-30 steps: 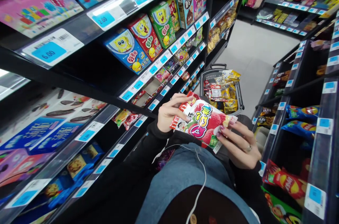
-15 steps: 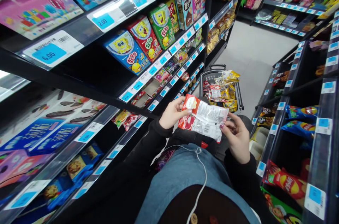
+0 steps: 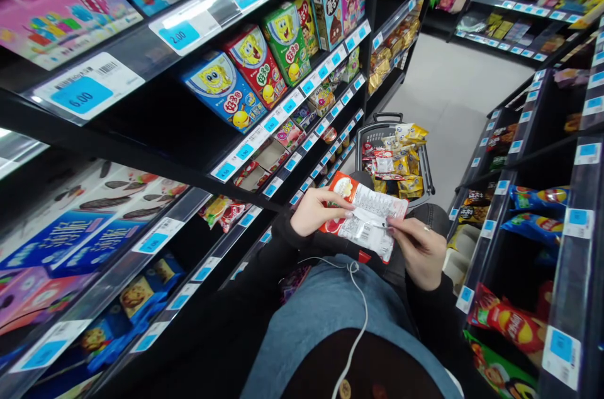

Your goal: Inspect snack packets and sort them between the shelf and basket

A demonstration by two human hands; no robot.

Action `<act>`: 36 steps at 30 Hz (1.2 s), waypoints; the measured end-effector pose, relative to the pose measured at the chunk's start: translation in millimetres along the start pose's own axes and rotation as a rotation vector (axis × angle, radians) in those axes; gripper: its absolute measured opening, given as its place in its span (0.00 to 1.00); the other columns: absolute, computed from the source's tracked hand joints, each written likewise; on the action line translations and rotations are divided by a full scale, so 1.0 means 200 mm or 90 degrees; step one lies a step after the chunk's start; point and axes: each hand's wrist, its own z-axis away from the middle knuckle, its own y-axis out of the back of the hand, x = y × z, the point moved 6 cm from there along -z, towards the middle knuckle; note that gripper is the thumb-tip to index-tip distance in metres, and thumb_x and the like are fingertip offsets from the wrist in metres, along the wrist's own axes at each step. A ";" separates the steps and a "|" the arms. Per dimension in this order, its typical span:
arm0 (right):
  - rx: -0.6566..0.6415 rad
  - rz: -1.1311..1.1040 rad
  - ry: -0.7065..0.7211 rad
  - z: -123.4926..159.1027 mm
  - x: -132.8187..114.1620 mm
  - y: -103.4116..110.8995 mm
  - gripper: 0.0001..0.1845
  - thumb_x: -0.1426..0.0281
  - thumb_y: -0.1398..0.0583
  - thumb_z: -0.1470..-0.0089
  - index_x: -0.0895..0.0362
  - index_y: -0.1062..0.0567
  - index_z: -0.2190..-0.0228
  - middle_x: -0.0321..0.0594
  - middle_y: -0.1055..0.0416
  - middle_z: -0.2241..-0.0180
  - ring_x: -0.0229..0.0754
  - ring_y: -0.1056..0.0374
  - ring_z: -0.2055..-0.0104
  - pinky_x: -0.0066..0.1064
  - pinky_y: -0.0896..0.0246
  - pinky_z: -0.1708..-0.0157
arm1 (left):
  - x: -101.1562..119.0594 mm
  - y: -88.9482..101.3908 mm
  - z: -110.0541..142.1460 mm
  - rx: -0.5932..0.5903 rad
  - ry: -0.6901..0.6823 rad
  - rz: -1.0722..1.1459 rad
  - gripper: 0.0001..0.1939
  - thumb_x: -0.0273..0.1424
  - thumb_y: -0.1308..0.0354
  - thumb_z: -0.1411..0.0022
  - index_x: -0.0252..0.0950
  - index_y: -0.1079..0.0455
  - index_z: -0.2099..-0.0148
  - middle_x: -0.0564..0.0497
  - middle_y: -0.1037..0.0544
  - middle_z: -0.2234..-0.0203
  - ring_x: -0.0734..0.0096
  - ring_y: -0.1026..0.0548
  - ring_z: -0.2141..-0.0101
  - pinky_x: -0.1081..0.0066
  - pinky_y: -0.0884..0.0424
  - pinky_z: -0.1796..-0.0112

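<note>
A packet (image 3: 367,232) stretches between a person's left hand (image 3: 315,210) and right hand (image 3: 423,253). Both closed, the left pinches nearer its red end, the right nearer the other.

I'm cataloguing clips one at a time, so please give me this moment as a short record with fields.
Setting: store aisle between shelves
Held item: red-and-white snack packet, printed back with barcode facing up
Left hand: fingers pinching the packet's left part
Right hand: fingers pinching near its right end; ring worn
Beyond the packet: grey shopping basket holding yellow packets and red packets
Left shelf: blue, red and green SpongeBob boxes
Right shelf: blue bags, red bag
</note>
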 end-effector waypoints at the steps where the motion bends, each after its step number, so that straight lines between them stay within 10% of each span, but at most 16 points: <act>1: 0.014 0.019 0.028 0.00 -0.02 0.00 0.06 0.74 0.41 0.51 0.53 0.24 0.70 0.37 0.26 0.73 0.39 0.31 0.71 0.30 0.37 0.71 | 0.01 0.00 0.00 0.012 0.000 -0.003 0.06 0.30 0.34 0.58 0.33 0.24 0.75 0.49 0.22 0.77 0.69 0.26 0.73 0.71 0.30 0.67; 9: 0.022 0.164 -0.031 -0.01 -0.04 -0.01 0.05 0.72 0.47 0.46 0.55 0.33 0.73 0.41 0.32 0.68 0.41 0.35 0.65 0.32 0.40 0.66 | 0.08 -0.03 0.04 0.068 -0.046 -0.063 0.09 0.33 0.35 0.54 0.33 0.29 0.77 0.52 0.25 0.79 0.74 0.29 0.75 0.73 0.33 0.69; 16: 0.080 -0.139 -0.221 0.03 0.07 0.00 0.10 0.67 0.40 0.52 0.54 0.35 0.67 0.37 0.31 0.69 0.37 0.32 0.69 0.29 0.36 0.69 | 0.04 -0.02 0.03 0.139 -0.013 0.100 0.20 0.33 0.30 0.65 0.33 0.35 0.69 0.55 0.28 0.77 0.74 0.30 0.75 0.73 0.33 0.70; 21: -0.012 -0.403 -0.359 0.09 0.18 -0.11 0.26 0.62 0.36 0.57 0.53 0.37 0.56 0.38 0.27 0.68 0.39 0.30 0.68 0.29 0.34 0.70 | -0.05 -0.12 0.06 0.045 0.065 0.310 0.48 0.31 0.31 0.63 0.39 0.52 0.42 0.50 0.24 0.70 0.65 0.24 0.71 0.68 0.28 0.68; 27: -0.035 -0.447 -0.522 0.25 0.40 -0.19 0.21 0.62 0.34 0.62 0.59 0.27 0.65 0.43 0.24 0.67 0.44 0.28 0.68 0.36 0.32 0.68 | -0.27 -0.19 0.06 -0.075 0.164 0.270 0.44 0.30 0.35 0.56 0.36 0.53 0.40 0.46 0.24 0.67 0.66 0.24 0.70 0.66 0.28 0.66; 30: 0.093 -0.368 -0.582 0.35 0.63 -0.10 0.21 0.65 0.32 0.67 0.60 0.26 0.68 0.41 0.24 0.72 0.42 0.29 0.72 0.35 0.32 0.70 | -0.48 0.00 -0.01 -0.004 0.214 0.064 0.33 0.29 0.40 0.51 0.34 0.46 0.43 0.41 0.26 0.59 0.66 0.25 0.68 0.63 0.29 0.64; 36: 0.308 -0.285 -0.651 0.36 1.09 0.04 0.21 0.66 0.31 0.78 0.61 0.27 0.75 0.37 0.27 0.77 0.42 0.30 0.73 0.34 0.31 0.70 | -0.67 0.69 -0.10 0.376 0.312 -0.597 0.27 0.24 0.47 0.46 0.24 0.45 0.44 0.30 0.42 0.45 0.46 0.45 0.44 0.52 0.49 0.47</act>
